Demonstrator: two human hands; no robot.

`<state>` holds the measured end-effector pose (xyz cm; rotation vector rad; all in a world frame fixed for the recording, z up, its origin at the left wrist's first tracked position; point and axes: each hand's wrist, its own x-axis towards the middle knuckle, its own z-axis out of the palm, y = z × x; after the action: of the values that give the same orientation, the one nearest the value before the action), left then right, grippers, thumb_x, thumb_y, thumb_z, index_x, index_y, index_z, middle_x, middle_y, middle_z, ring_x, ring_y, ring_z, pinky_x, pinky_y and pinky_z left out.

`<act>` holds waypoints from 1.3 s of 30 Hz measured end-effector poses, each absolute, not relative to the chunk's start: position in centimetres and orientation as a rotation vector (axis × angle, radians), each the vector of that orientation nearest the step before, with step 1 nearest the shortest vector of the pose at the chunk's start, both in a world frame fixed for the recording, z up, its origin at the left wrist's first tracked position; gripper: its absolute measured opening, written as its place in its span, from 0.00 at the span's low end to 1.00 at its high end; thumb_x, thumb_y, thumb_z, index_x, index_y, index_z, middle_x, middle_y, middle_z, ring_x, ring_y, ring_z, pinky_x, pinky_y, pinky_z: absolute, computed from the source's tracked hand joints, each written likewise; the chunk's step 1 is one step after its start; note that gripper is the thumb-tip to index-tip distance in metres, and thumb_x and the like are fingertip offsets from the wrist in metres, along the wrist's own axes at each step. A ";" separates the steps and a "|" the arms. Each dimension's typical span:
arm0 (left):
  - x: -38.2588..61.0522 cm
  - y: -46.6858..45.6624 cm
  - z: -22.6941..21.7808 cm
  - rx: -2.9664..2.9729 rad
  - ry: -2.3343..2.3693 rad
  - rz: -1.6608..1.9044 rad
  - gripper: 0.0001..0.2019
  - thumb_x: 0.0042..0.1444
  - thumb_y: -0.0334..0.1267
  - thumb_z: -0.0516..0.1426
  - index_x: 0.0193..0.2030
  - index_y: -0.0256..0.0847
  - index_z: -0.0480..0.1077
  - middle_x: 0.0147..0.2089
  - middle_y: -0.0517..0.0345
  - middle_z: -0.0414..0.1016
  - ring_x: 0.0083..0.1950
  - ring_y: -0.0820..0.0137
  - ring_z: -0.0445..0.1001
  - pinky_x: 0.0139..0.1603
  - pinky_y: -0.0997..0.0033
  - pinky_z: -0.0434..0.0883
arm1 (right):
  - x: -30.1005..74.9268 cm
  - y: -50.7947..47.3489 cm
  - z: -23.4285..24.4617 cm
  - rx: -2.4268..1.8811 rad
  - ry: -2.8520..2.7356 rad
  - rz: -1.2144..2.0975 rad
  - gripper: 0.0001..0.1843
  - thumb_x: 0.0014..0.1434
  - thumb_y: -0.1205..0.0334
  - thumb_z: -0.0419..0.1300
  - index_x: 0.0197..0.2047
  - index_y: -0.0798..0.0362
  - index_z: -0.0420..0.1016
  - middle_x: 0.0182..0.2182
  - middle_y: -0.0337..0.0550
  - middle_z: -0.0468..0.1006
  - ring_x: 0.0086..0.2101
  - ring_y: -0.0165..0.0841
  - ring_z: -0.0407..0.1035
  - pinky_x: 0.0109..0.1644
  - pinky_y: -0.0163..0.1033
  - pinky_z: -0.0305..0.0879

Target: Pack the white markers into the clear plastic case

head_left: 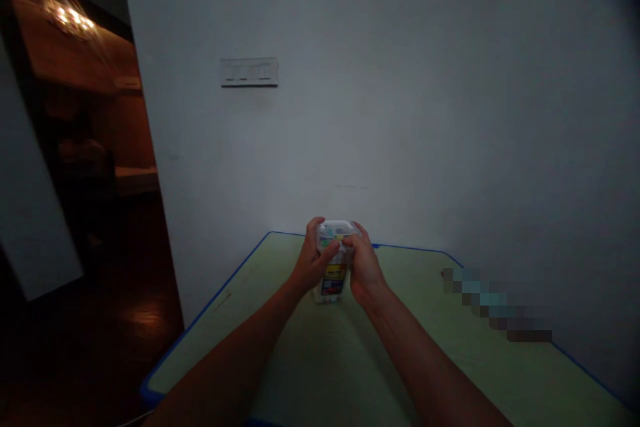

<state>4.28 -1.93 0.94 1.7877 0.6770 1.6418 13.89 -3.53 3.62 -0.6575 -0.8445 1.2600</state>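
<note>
Forearms (235, 363) stretch over a green table (207, 307).
Left hand (313, 263) and right hand (365, 267) clasp a clear tub (333, 280), fingers (311, 227) curled around its top.

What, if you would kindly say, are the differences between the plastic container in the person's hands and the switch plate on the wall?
The plastic container is gripped by the left hand and right hand, while the switch plate is fixed to the wall. The container carries a yellow, red and dark label; the plate looks plain white. The container stands taller than wide; the plate is wider than tall. Both have pale surfaces.
</note>
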 end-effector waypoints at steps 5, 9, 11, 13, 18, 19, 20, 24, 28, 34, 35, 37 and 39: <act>4.2 -1.9 0.9 1.844 0.740 1.645 0.25 0.52 0.45 0.51 0.53 0.41 0.45 0.41 0.55 0.60 0.39 0.69 0.64 0.43 0.67 0.64 | 13.9 -3.5 3.6 -0.646 -0.817 1.262 0.30 0.37 0.66 0.52 0.48 0.48 0.59 0.29 0.33 0.71 0.28 0.31 0.66 0.27 0.32 0.63; 4.2 -2.1 1.0 1.875 0.767 1.634 0.25 0.53 0.44 0.51 0.53 0.41 0.46 0.40 0.56 0.60 0.38 0.70 0.64 0.42 0.69 0.64 | 14.0 -3.6 3.5 -0.630 -0.826 1.256 0.30 0.38 0.66 0.52 0.49 0.48 0.59 0.30 0.34 0.70 0.29 0.31 0.66 0.28 0.31 0.63; 4.2 -2.1 1.1 1.873 0.780 1.633 0.25 0.53 0.44 0.51 0.53 0.40 0.46 0.40 0.56 0.60 0.38 0.71 0.64 0.42 0.70 0.64 | 14.1 -3.5 3.4 -0.640 -0.868 1.238 0.30 0.39 0.65 0.52 0.49 0.48 0.58 0.31 0.34 0.70 0.29 0.31 0.66 0.28 0.31 0.63; 4.1 -2.1 1.3 1.849 0.774 1.637 0.24 0.53 0.45 0.51 0.53 0.41 0.46 0.40 0.57 0.60 0.38 0.71 0.64 0.40 0.72 0.64 | 14.0 -3.3 3.1 -0.659 -0.938 1.210 0.29 0.41 0.64 0.53 0.50 0.48 0.58 0.33 0.35 0.70 0.31 0.31 0.66 0.29 0.32 0.63; 3.8 -1.8 1.5 1.794 0.719 1.657 0.22 0.53 0.44 0.51 0.51 0.40 0.48 0.38 0.58 0.60 0.36 0.72 0.63 0.36 0.75 0.65 | 14.5 -2.7 2.1 -0.692 -1.170 1.028 0.29 0.48 0.56 0.55 0.53 0.51 0.54 0.40 0.42 0.68 0.36 0.33 0.66 0.37 0.36 0.64; 3.8 -1.8 1.5 1.792 0.713 1.653 0.22 0.53 0.44 0.51 0.52 0.40 0.48 0.38 0.58 0.60 0.36 0.72 0.63 0.36 0.75 0.65 | 14.7 -2.6 1.9 -0.697 -1.226 0.933 0.29 0.49 0.55 0.55 0.53 0.51 0.53 0.42 0.44 0.67 0.38 0.33 0.65 0.39 0.38 0.64; 3.7 -1.7 1.5 1.789 0.707 1.647 0.22 0.53 0.43 0.51 0.52 0.40 0.48 0.37 0.58 0.60 0.35 0.73 0.63 0.36 0.75 0.65 | 14.9 -2.6 1.8 -0.700 -1.286 0.808 0.28 0.49 0.55 0.55 0.53 0.52 0.53 0.43 0.45 0.66 0.40 0.34 0.64 0.42 0.40 0.63; 3.6 -1.6 1.4 1.807 0.706 1.652 0.23 0.54 0.43 0.51 0.53 0.39 0.48 0.38 0.58 0.60 0.36 0.72 0.63 0.38 0.74 0.64 | 15.6 -2.9 1.7 -0.679 -1.561 0.202 0.20 0.51 0.60 0.54 0.48 0.53 0.59 0.51 0.51 0.59 0.51 0.38 0.54 0.53 0.47 0.54; 3.4 -1.5 1.4 1.828 0.768 1.698 0.22 0.54 0.44 0.51 0.53 0.38 0.50 0.42 0.55 0.59 0.39 0.71 0.63 0.42 0.72 0.63 | 16.0 -3.0 1.6 -0.691 -1.728 -0.085 0.16 0.52 0.66 0.52 0.46 0.53 0.62 0.52 0.51 0.58 0.52 0.39 0.52 0.54 0.49 0.52; 3.3 -1.3 1.3 1.783 0.727 1.645 0.23 0.54 0.44 0.50 0.53 0.40 0.48 0.40 0.56 0.60 0.36 0.72 0.63 0.41 0.72 0.64 | 16.5 -2.8 1.3 -0.659 -1.762 -0.164 0.15 0.53 0.67 0.51 0.45 0.50 0.65 0.51 0.49 0.59 0.51 0.39 0.55 0.51 0.47 0.57; 3.3 -1.3 1.3 1.776 0.724 1.649 0.23 0.54 0.45 0.50 0.53 0.40 0.48 0.39 0.56 0.60 0.36 0.72 0.63 0.41 0.72 0.65 | 16.5 -2.8 1.2 -0.653 -1.763 -0.170 0.15 0.53 0.66 0.51 0.45 0.50 0.65 0.51 0.49 0.59 0.51 0.39 0.55 0.51 0.47 0.58; 3.4 -1.3 1.3 1.768 0.726 1.655 0.23 0.54 0.45 0.50 0.53 0.40 0.48 0.40 0.56 0.61 0.37 0.72 0.63 0.41 0.71 0.64 | 16.4 -2.9 1.3 -0.656 -1.765 -0.176 0.15 0.52 0.66 0.52 0.45 0.50 0.65 0.51 0.49 0.59 0.50 0.40 0.55 0.51 0.48 0.57; 3.4 -1.3 1.3 1.772 0.732 1.655 0.24 0.53 0.45 0.51 0.53 0.40 0.48 0.40 0.56 0.61 0.37 0.72 0.63 0.41 0.71 0.64 | 16.2 -3.0 1.4 -0.675 -1.758 -0.188 0.15 0.51 0.66 0.52 0.44 0.50 0.65 0.50 0.49 0.60 0.50 0.41 0.56 0.51 0.50 0.56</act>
<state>3.41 -1.27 1.25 1.7716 0.7322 1.6549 16.18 -2.98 1.39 -0.6749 -1.7583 -0.1877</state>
